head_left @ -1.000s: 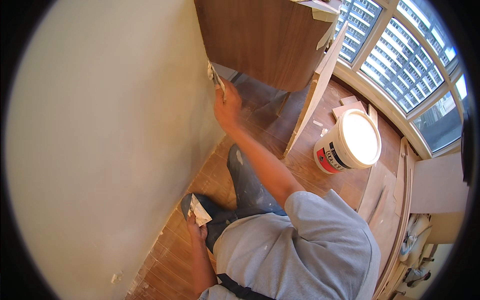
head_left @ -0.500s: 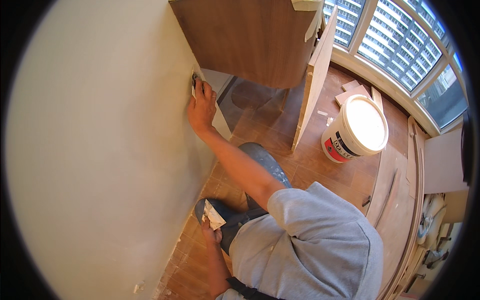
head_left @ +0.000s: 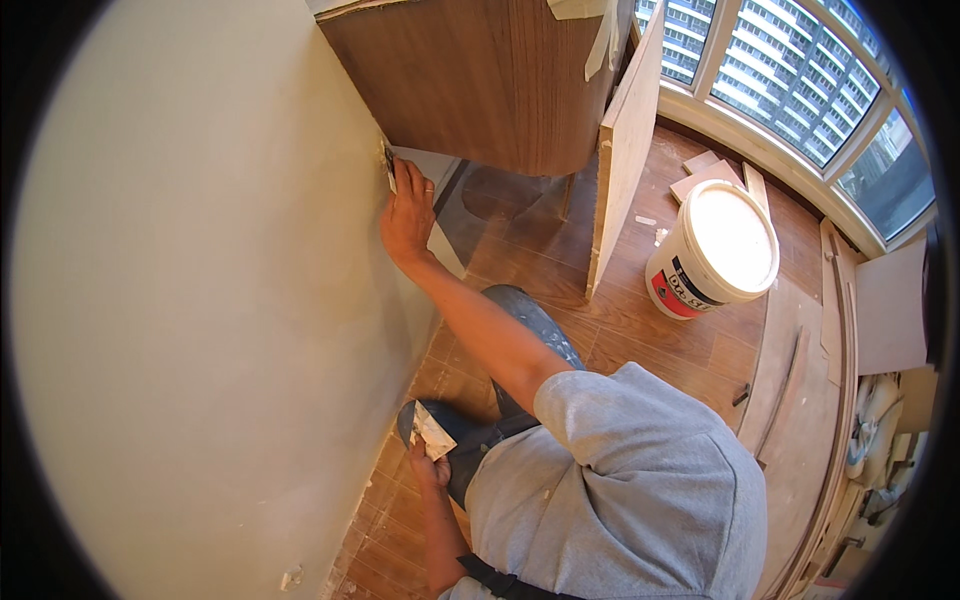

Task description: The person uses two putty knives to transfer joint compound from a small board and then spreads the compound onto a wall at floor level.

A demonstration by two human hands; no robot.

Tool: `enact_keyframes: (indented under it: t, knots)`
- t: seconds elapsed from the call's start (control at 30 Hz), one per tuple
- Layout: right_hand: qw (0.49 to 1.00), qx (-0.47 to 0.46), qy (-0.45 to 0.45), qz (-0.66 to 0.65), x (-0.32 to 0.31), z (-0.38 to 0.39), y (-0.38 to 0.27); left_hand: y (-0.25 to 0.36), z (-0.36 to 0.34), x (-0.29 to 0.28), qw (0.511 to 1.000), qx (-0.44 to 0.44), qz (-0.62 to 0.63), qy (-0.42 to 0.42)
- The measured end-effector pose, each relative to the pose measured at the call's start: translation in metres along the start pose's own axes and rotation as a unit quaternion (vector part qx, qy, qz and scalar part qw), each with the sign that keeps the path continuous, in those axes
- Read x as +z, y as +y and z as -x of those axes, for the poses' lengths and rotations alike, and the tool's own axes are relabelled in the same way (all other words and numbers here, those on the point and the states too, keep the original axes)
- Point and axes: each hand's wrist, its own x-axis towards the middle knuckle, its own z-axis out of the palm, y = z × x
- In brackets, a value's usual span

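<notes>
My right hand [head_left: 408, 222] reaches out to the pale wall [head_left: 200, 300]. It grips a putty knife [head_left: 391, 170], whose blade lies close against the wall just below the corner of a brown wooden cabinet [head_left: 460, 90]. Most of that tool is seen edge-on or covered by my fingers. Lower down, in front of my knee, my left hand [head_left: 430, 468] is closed around a second putty knife [head_left: 436, 436]. Pale filler coats its broad blade, which is held away from the wall.
A large white bucket [head_left: 673, 262] stands on the wooden floor [head_left: 640, 345]. A pale board [head_left: 625, 160] stands upright beside the cabinet. Wood offcuts [head_left: 705, 175] lie near the window, and long panels [head_left: 790, 400] lie at the right. A small dark piece [head_left: 741, 395] rests on the floor.
My right hand has shifted slightly along the wall below the cabinet corner, and its putty knife has turned more edge-on. My left hand still holds the filler-coated knife. The view has shifted slightly.
</notes>
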Motion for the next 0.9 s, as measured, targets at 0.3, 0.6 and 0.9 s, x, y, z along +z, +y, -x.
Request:
enact_keyframes:
  t: [0.3,0.6,0.9]
  knots:
    - [0.999,0.027,-0.024,0.022,0.009,0.001,-0.01,-0.001,-0.004,-0.009,1.0,-0.01,0.014,-0.01]
    - [0.995,-0.03,-0.095,0.006,-0.021,0.01,0.005,-0.001,-0.004,-0.014,0.999,-0.013,0.025,-0.042]
    - [1.0,0.003,-0.023,0.007,-0.005,-0.002,-0.002,0.002,-0.002,-0.009,1.0,0.001,0.011,-0.028]
